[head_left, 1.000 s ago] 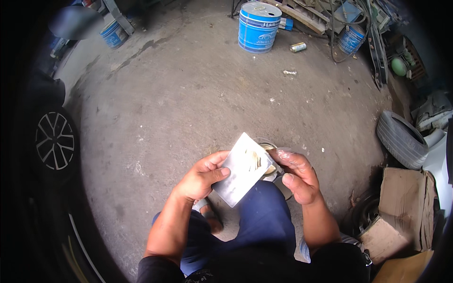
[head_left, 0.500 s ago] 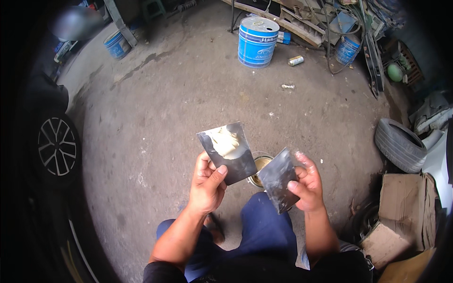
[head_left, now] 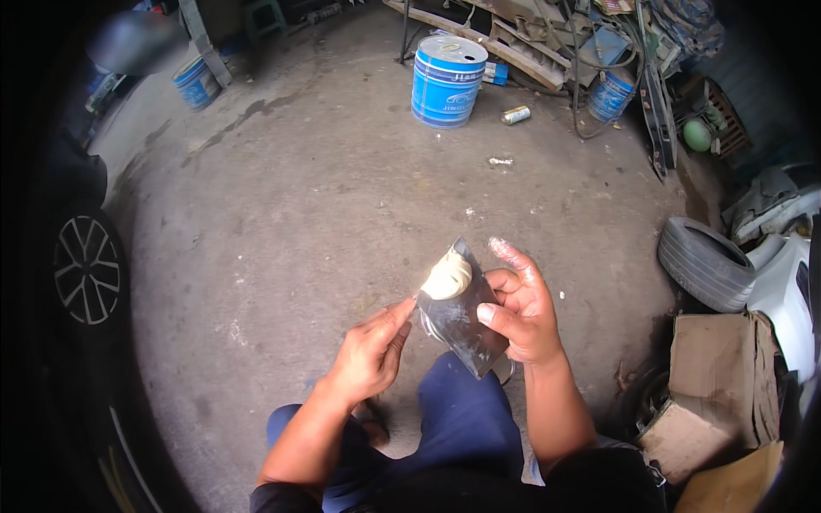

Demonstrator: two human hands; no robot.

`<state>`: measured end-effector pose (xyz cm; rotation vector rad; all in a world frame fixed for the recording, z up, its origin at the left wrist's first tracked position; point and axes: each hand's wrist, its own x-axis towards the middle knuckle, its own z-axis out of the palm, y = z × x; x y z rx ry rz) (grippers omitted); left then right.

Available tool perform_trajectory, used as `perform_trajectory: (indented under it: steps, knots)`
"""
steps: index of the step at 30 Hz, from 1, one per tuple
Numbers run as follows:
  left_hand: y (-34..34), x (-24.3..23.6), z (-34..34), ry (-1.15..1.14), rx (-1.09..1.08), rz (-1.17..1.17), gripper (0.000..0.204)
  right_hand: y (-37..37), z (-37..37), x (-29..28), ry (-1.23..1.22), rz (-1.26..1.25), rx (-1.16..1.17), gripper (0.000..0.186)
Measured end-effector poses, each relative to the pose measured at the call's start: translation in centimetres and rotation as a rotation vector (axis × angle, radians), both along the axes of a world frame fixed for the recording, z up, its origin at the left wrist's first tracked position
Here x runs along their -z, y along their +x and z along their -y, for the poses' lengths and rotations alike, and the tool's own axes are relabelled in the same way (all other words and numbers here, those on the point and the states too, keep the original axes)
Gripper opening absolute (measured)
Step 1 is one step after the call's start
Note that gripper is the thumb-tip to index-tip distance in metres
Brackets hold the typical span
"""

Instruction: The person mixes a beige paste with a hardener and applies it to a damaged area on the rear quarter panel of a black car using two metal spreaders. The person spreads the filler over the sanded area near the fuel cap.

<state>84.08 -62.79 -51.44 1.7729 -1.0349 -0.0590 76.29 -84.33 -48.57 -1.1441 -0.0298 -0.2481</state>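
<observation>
My right hand (head_left: 522,316) grips a dark, smudged square spreader plate (head_left: 462,333), thumb on its face and index finger raised with pale residue on it. A lump of creamy paste (head_left: 446,275) sits on the plate's upper left. My left hand (head_left: 372,350) is closed on a second plate, mostly hidden behind the first, at whose left edge pale smears show. Below the plates, the round tin is almost wholly hidden. My knees in blue trousers (head_left: 462,410) are beneath my hands.
Concrete floor (head_left: 299,197); a dark car wheel (head_left: 85,269) at left. At the back, blue drums (head_left: 446,90), a small can (head_left: 516,114) and piled scrap (head_left: 547,43). At right, a tyre (head_left: 701,265), a white panel (head_left: 782,308) and cardboard (head_left: 710,359).
The two plates, held apart half a second ago, are brought together, one over the other. The paste now shows on the front plate in my right hand. My left hand has turned inward and dropped slightly.
</observation>
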Motion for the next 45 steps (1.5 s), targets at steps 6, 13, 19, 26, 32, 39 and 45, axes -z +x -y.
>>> perform_trajectory:
  steps: [6, 13, 19, 26, 32, 39, 45]
  knots:
    - [1.3, -0.1, -0.9, -0.103, 0.013, -0.863, 0.035, -0.1, 1.8, -3.5, -0.327, 0.342, 0.102, 0.064]
    - [1.7, 1.0, -1.5, -0.395, 0.269, -1.08, 0.039, 0.4, 1.0, -3.3, -0.798, 0.457, -0.183, 0.076]
    - [1.5, 1.3, -1.4, -0.266, 0.187, -1.065, 0.039, 0.6, 2.2, -2.0, -0.923, 0.417, -0.165, 0.076]
    - [2.0, -0.9, -1.0, -0.538, 0.209, -1.115, 0.041, -0.7, 4.1, 2.0, -0.739, 0.132, -0.049, 0.062]
    - [1.1, -1.5, 0.7, -0.723, -0.054, -1.29, 0.044, -2.0, 2.1, 3.6, 0.343, 0.124, -0.134, 0.076]
    - [-0.6, -1.6, 1.5, -0.73, -0.047, -1.337, 0.042, -0.2, -1.0, 5.6, 0.349, -0.045, -0.301, 0.073]
    - [-0.5, -0.8, 0.6, -0.737, -0.057, -1.232, 0.042, 1.0, 2.1, 4.4, 0.345, -0.105, 0.02, 0.071]
